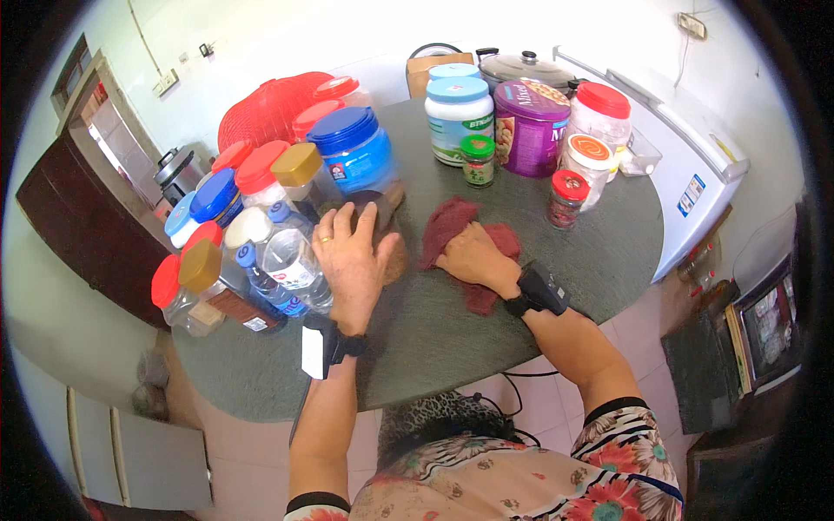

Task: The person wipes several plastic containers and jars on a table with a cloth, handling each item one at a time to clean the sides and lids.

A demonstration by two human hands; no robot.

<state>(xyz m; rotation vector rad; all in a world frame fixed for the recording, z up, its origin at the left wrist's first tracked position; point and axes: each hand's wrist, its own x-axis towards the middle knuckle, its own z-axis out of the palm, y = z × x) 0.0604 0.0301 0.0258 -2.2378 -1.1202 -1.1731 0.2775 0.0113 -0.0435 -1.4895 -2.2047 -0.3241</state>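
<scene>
The cloth (450, 224) is bunched in the right hand (477, 259), whose fingers are curled into it, on the table (452, 347) right of the middle. The left hand (351, 260) is spread at a brown jar (396, 260); whether the jar is really touched cannot be told. If the left hand is swung left, the clear bottle (291, 253) close beside it could be toppled, being light, and its neighbours knocked. If the cloth is swept far, the green-lidded jar (478, 165) could be caught by a loose fold; farther right, the small red-lidded jar (567, 204) could be struck likewise
</scene>
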